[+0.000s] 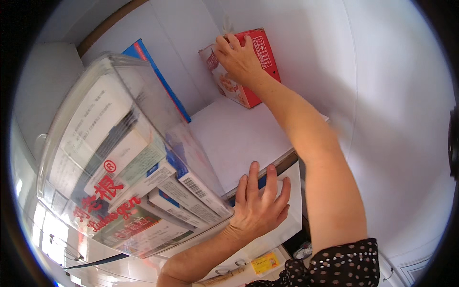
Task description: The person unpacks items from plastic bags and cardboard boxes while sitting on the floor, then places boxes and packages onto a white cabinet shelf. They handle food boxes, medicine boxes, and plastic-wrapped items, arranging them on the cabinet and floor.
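My right hand [240, 61] reaches far up to a red cardboard box [265, 60] with a food picture on its front. Its fingers hook over the box's top edge. The box stands slightly tilted in view at the back of a white shelf [234, 138], against the wall. My left hand [260, 208] is at the shelf's front edge, fingers stretched and spread, with nothing in it. Close to its left stands a clear plastic container [143, 95] with red lettering, packed with several medicine boxes [186, 201] and papers.
A thin blue panel [165, 81] with a red edge leans behind the clear container. White walls [382, 95] enclose the shelf at the back and right. Below the shelf, a yellow packet [266, 263] lies on a lower surface. A dark cable [98, 262] runs at lower left.
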`<state>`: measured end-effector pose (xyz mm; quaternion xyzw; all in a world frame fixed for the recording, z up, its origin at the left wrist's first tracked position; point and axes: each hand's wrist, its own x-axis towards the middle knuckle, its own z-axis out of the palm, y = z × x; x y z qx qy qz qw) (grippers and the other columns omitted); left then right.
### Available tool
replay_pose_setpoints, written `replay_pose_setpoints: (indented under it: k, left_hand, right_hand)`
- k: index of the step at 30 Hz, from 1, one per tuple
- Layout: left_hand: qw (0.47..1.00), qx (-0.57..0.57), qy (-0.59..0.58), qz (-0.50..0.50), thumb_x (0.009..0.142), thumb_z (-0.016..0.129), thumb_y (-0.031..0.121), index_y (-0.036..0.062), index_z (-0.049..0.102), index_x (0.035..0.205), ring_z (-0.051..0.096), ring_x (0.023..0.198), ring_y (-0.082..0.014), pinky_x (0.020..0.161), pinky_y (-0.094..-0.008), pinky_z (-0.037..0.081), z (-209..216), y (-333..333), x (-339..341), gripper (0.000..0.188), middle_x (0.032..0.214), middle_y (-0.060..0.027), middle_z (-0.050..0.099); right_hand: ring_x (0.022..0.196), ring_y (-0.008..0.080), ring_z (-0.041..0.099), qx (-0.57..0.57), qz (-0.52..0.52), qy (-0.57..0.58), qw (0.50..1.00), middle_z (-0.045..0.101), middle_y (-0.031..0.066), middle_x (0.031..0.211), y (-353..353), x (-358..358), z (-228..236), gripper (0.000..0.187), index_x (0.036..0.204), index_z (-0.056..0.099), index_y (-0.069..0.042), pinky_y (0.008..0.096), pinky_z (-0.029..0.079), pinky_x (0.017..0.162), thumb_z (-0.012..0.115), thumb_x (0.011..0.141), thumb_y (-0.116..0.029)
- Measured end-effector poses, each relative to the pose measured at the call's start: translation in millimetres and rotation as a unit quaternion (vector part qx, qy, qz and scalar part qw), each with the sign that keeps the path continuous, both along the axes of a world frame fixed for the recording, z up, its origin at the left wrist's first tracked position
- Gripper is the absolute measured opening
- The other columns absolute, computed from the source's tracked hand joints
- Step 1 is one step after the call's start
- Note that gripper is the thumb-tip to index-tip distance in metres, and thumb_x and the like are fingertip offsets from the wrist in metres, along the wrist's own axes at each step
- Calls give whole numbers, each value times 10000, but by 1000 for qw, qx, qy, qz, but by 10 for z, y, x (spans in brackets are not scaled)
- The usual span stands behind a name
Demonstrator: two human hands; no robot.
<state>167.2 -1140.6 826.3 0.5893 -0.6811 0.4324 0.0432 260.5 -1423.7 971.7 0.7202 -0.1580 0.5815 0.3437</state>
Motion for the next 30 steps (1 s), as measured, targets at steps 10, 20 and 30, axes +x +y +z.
replay_pose_setpoints:
  k: [10, 20, 30]
  left_hand:
    - [1000, -15, -9, 2, 783, 585, 405, 201, 573, 1222, 444, 1188, -424, 946, -482, 342, -40, 22, 12, 484, 1271, -171, 482]
    - [1000, -19, 9, -18, 672, 682, 378, 173, 567, 1172, 410, 1209, -440, 952, -494, 356, -19, 32, 27, 552, 1289, -177, 451]
    - [970, -27, 104, -220, 699, 709, 201, 121, 604, 1099, 451, 1193, -401, 970, -462, 387, -10, 542, 17, 420, 1256, -186, 492]
  right_hand:
    - [1327, 341, 295, 142, 108, 68, 982, 323, 131, 1422, 83, 89, 87, 614, 1219, 520, -95, 541, 308, 1041, 767, 680, -255]
    - [1121, 254, 547, 436, 375, -14, 818, 569, 169, 1212, 650, -971, -157, 475, 1244, 545, -37, 342, 460, 908, 640, 830, -251]
    - [962, 211, 602, 637, 547, 84, 537, 648, 154, 1057, 1477, -842, -815, 501, 1155, 597, 28, 313, 454, 834, 483, 935, -407]
